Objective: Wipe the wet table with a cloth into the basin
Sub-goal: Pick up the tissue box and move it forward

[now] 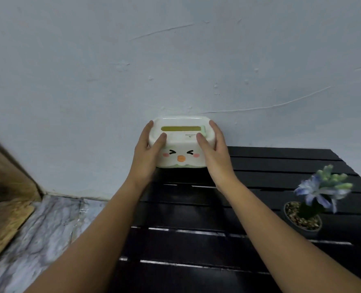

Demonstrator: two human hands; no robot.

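Observation:
A white tissue box (180, 142) with a cartoon face and a yellow-green slot on top stands at the far left corner of the black slatted table (249, 208), against the wall. My left hand (149, 153) grips its left end and my right hand (214, 153) grips its right end, thumbs on the lid. Light streaks glint on the slats near me. No cloth and no basin are in view.
A small potted plant (308, 208) with blue and white flowers stands on the table's right side. A pale wall (175, 60) runs behind the table. Marble-patterned floor (44, 229) and a wooden board (4, 197) lie to the left.

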